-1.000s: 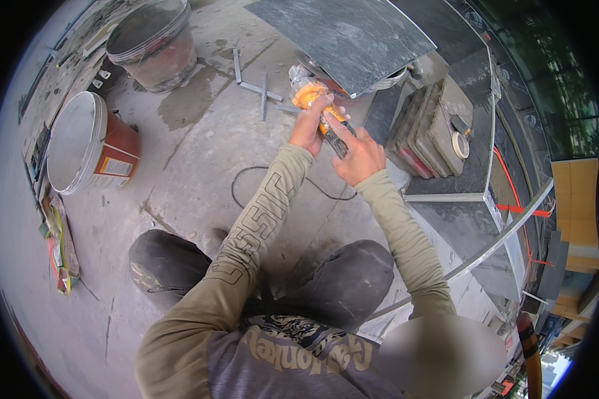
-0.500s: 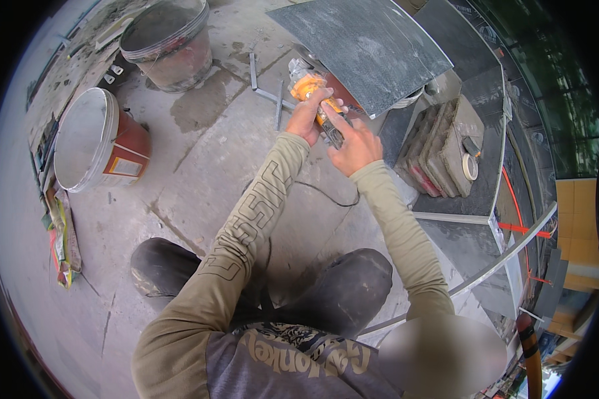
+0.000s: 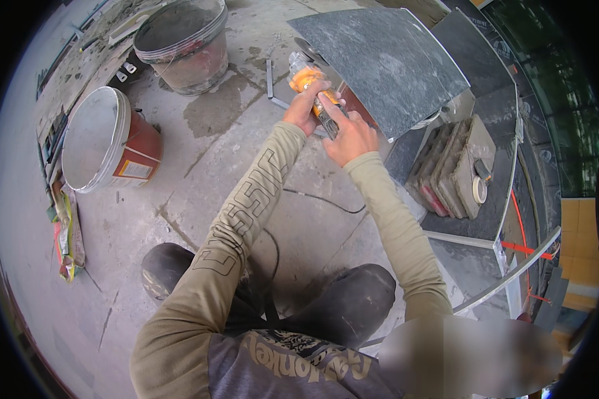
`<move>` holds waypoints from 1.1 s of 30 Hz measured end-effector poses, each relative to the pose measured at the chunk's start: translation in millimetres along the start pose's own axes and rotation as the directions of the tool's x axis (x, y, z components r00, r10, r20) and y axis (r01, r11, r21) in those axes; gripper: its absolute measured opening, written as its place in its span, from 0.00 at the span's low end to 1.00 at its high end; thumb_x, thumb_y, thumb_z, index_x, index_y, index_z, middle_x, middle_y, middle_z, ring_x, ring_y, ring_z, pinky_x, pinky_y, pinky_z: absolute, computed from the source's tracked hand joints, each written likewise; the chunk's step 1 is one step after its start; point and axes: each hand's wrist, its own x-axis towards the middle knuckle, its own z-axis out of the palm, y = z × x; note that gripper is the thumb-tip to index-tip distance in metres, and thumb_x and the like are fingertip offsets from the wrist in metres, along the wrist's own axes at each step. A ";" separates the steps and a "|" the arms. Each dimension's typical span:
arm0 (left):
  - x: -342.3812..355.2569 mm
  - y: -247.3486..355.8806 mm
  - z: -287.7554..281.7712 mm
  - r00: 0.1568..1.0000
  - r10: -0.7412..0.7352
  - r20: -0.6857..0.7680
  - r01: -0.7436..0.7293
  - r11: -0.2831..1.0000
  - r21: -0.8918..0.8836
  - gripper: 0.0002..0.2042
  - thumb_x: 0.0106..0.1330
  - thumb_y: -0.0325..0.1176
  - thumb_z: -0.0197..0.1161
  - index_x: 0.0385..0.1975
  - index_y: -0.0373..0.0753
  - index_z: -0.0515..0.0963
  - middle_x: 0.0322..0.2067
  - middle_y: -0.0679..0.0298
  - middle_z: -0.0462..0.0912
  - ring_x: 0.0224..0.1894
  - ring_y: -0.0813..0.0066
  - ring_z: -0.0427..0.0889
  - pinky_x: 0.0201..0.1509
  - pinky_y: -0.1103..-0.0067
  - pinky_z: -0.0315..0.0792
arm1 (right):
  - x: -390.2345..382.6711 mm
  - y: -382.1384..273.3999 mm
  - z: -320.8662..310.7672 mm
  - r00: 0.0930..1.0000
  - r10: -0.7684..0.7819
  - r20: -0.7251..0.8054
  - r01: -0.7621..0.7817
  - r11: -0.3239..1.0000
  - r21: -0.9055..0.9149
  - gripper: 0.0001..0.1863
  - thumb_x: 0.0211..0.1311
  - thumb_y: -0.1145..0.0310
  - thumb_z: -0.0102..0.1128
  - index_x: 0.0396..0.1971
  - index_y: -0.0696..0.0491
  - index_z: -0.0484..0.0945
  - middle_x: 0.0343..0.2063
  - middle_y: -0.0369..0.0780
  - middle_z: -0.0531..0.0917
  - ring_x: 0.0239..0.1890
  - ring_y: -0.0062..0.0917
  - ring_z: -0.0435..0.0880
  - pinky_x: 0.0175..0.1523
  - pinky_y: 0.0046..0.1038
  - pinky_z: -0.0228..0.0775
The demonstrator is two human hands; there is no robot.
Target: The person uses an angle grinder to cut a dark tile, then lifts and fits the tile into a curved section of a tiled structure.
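Note:
Both my hands are on an orange and black angle grinder (image 3: 307, 78), which points away from me. My left hand (image 3: 303, 110) is wrapped round its body just behind the metal head. My right hand (image 3: 353, 137) grips the dark rear part, with the index finger stretched along the casing. At the grinder's front, the disc (image 3: 309, 50) lies close to the left edge of a dark grey slab (image 3: 386, 63). I cannot tell whether the disc touches the slab. The slab is propped on a reddish bucket, mostly hidden beneath it.
Two buckets, one grey-coated (image 3: 192, 66) and one red and white (image 3: 130, 146), stand at the left. A metal angle piece (image 3: 270, 80) lies near the grinder. Stacked rough blocks (image 3: 456, 166) with a tape roll (image 3: 479, 190) sit at right. A black cord (image 3: 323, 199) crosses the floor.
The view has shifted, so slab, buckets and blocks appear lower and farther right. Against them, the grinder and both hands have moved slightly left and away. Both hands keep their hold.

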 end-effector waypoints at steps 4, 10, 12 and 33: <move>7.5 14.4 -3.6 0.999 0.005 0.032 -0.005 1.000 -0.007 0.15 0.68 0.36 0.66 0.50 0.42 0.72 0.41 0.56 0.82 0.43 0.59 0.86 0.51 0.64 0.83 | 14.1 -9.2 -1.8 1.000 0.016 0.014 -0.016 1.000 -0.006 0.50 0.49 0.64 0.70 0.74 0.17 0.63 0.45 0.51 0.83 0.46 0.49 0.86 0.51 0.48 0.80; 19.2 33.3 -8.2 1.000 0.002 -0.022 -0.002 1.000 0.000 0.15 0.68 0.37 0.66 0.49 0.42 0.72 0.41 0.56 0.82 0.42 0.59 0.86 0.52 0.63 0.83 | 35.6 -18.7 3.1 1.000 0.023 0.016 -0.023 1.000 0.005 0.50 0.48 0.64 0.69 0.74 0.17 0.63 0.45 0.50 0.83 0.47 0.49 0.86 0.53 0.48 0.80; 23.1 40.8 -11.9 1.000 -0.004 -0.016 0.004 1.000 0.011 0.15 0.68 0.37 0.67 0.50 0.42 0.72 0.41 0.56 0.83 0.42 0.59 0.86 0.52 0.63 0.83 | 43.5 -23.1 4.1 0.999 0.030 0.025 -0.030 1.000 0.007 0.50 0.48 0.64 0.69 0.74 0.17 0.63 0.46 0.50 0.83 0.48 0.49 0.86 0.54 0.48 0.80; 16.1 49.7 -52.1 0.985 0.146 -0.096 -0.155 0.983 -0.098 0.20 0.66 0.33 0.69 0.53 0.35 0.71 0.40 0.50 0.84 0.46 0.55 0.87 0.57 0.58 0.82 | 49.2 -39.2 23.2 0.989 -0.013 0.148 -0.009 0.989 0.144 0.60 0.50 0.65 0.71 0.81 0.29 0.45 0.47 0.50 0.85 0.46 0.44 0.87 0.55 0.42 0.79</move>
